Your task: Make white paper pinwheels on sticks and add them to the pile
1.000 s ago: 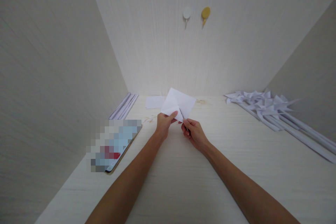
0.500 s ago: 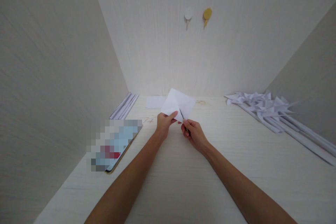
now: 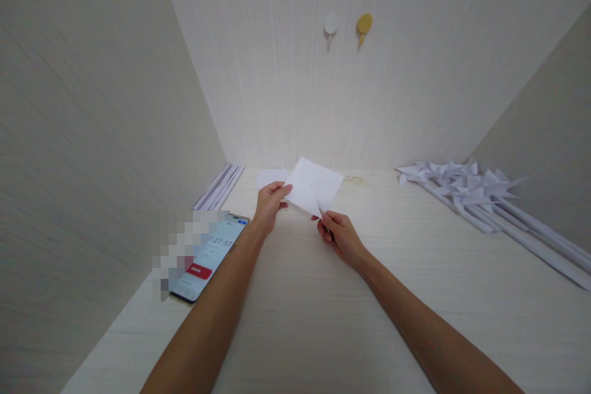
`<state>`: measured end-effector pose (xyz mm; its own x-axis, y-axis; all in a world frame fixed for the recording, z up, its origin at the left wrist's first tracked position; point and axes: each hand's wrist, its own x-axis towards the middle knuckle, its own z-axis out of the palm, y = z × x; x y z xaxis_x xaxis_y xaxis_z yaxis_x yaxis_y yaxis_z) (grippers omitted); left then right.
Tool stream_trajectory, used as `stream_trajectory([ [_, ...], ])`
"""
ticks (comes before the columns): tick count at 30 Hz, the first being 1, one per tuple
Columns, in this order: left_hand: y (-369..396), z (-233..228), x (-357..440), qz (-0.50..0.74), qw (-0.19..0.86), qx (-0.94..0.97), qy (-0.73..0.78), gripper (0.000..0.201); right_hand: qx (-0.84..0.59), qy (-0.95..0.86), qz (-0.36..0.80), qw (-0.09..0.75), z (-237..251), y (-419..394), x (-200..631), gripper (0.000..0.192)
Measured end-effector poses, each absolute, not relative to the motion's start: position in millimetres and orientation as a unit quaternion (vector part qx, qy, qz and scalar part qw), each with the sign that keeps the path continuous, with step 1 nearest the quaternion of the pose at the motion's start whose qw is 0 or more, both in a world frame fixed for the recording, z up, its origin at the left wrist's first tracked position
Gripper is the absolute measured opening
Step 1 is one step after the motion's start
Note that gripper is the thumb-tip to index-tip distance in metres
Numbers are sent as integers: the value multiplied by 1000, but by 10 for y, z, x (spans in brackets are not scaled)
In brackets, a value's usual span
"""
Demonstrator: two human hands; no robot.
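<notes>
A white square of paper [image 3: 313,186] is held up above the pale wooden tabletop [image 3: 323,320], near its far middle. My left hand [image 3: 268,202] pinches the paper's left corner between thumb and fingers. My right hand [image 3: 338,235] grips the paper's lower corner from below, fingers curled. The sheet looks flat, with a small slit or fold near the lower corner.
A phone [image 3: 207,255] showing a timer screen lies at the left. White paper strips [image 3: 219,186] rest along the left wall, and a small white sheet [image 3: 271,177] lies behind the hands. Several paper pinwheels on white sticks [image 3: 471,194] lie at the right. Two wall hooks [image 3: 346,24] hang above.
My left hand has moved up and left, from the lower corner to the paper's left corner, and the sheet now lies flatter. My right hand has stayed in place.
</notes>
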<state>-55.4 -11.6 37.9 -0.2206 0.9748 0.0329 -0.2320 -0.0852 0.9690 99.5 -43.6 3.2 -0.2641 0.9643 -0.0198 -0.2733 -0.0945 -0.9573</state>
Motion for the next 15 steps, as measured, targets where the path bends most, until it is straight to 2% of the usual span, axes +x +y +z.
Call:
stream_trajectory([
  [4, -160, 444, -633, 519, 504, 478, 498, 15, -379, -464, 640, 481, 29, -427, 981, 28],
  [8, -220, 515, -686, 420, 541, 539, 490, 25, -379, -463, 641, 481, 40, -427, 984, 27],
  [11, -208, 532, -672, 456, 556, 490, 493, 26, -370, -459, 647, 484, 52, -435, 999, 26],
  [15, -155, 531, -558, 575, 558, 346, 489, 22, -355, -455, 656, 486, 60, -449, 1013, 33],
])
